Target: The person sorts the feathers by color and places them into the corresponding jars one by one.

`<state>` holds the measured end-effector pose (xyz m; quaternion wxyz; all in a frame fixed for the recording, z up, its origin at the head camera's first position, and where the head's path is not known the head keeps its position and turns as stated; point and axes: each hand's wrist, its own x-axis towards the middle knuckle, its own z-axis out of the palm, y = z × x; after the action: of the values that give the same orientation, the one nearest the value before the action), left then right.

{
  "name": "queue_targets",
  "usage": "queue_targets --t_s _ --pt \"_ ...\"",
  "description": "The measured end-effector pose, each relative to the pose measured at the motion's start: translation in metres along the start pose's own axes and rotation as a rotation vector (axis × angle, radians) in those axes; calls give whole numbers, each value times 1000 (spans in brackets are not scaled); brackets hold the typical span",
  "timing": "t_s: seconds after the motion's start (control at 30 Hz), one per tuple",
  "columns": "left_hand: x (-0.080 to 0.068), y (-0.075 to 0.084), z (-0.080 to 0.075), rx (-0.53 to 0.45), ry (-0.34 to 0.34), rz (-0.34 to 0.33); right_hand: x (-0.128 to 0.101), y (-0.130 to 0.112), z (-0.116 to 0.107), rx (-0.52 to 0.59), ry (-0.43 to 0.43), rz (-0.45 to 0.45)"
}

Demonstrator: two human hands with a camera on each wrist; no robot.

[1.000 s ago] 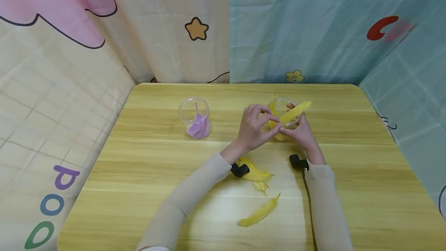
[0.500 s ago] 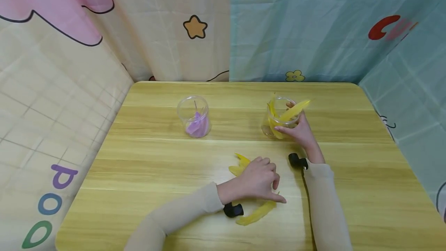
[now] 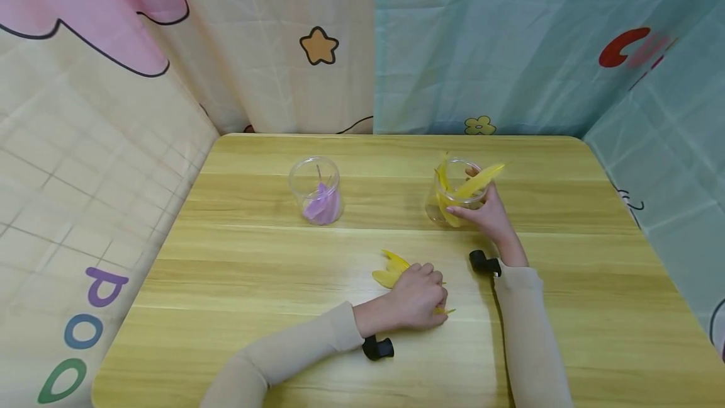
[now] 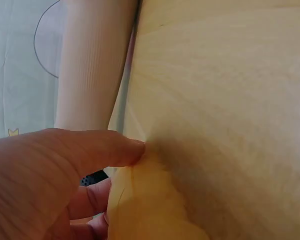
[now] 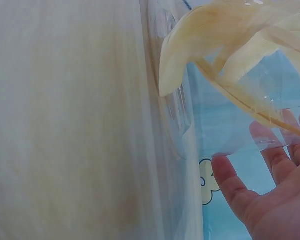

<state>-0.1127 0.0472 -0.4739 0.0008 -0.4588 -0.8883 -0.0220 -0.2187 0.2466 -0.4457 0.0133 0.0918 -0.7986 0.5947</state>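
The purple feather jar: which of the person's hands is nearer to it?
Left. The left hand lies in front of the purple feather jar, gripping yellow feathers on the table. The right hand is farther off, holding the yellow feather jar.

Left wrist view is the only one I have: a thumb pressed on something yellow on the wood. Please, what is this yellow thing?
Observer: A yellow feather on the table; the left hand is curled over it.
Operator: Are there more feathers near this hand?
Observer: Yes, more yellow feathers stick out on its far side.
Operator: What does the other hand do?
Observer: The right hand holds a clear jar with yellow feathers in it.
Operator: Is there only one jar?
Observer: No, a second clear jar, further left, holds purple feathers.
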Motion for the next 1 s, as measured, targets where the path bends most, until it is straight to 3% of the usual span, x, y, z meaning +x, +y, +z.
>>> queue_targets --t_s 0.17,0.37,0.47,0.6,0.8,1.0 --pt "3 -8 -6 -133 2 -43 0 0 0 1 1 -3" --pt "11 -26 -25 -437 48 -73 0 0 0 2 0 -11" --pt "18 -37 -38 -564 111 -103 1 1 0 7 0 -20" --pt "29 -52 -61 -726 244 -131 1 1 0 17 -1 -38" --pt "50 -69 -97 -968 536 -121 2 1 -1 30 14 -89" --pt "75 -83 -112 -1131 771 -181 1 0 0 38 3 -33"
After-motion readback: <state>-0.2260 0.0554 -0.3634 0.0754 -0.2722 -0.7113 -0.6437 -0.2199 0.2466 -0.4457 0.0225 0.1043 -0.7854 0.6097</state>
